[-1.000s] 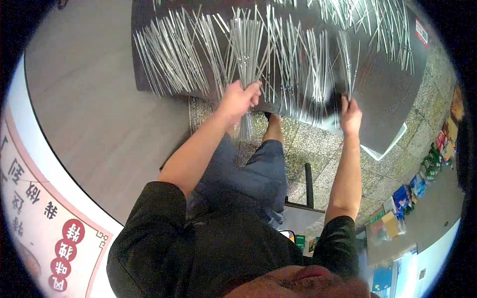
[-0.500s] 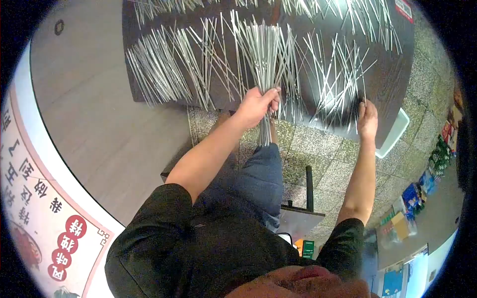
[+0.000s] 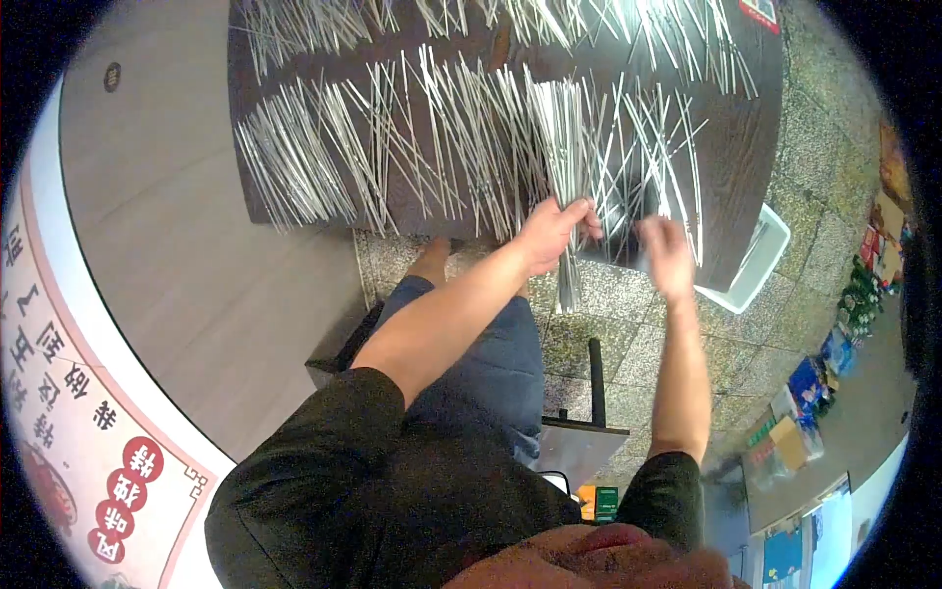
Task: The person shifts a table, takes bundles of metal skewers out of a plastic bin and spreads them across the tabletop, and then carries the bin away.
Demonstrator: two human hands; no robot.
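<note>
Here we are at the dark worktop [image 3: 731, 172], and the left hand [image 3: 559, 234] has a bundle of thin sticks [image 3: 562, 137] in its grip, fingers curled closed around the lower part. The bundle's long upper part fans out a little over the worktop, while its short lower end pokes out below the hand, past the near edge and above the speckled floor [image 3: 638, 348]. Over to the right hand [image 3: 669, 257], and it's a blur, just beside the bundle at the near edge, close to the loose sticks; how far its fingers are open, and whether they have hold of anything, I cannot tell. Across the worktop the loose sticks [image 3: 294, 162] lie in two rough rows, a near one and a far one. In the near row they pack tightly at the left end, cross one another loosely further along, and spread into a criss-crossed patch right of the bundle. The far row runs off the top of the view, and a red-and-white label [image 3: 759, 12] sits near the far right corner. Down by the right side of the worktop there's a white tub [image 3: 768, 257], partly hidden under the edge, with some thin shapes inside too small to make out. Off to the left spreads a broad grey surface [image 3: 177, 206] with a small round mark [image 3: 113, 77] on it.
</note>
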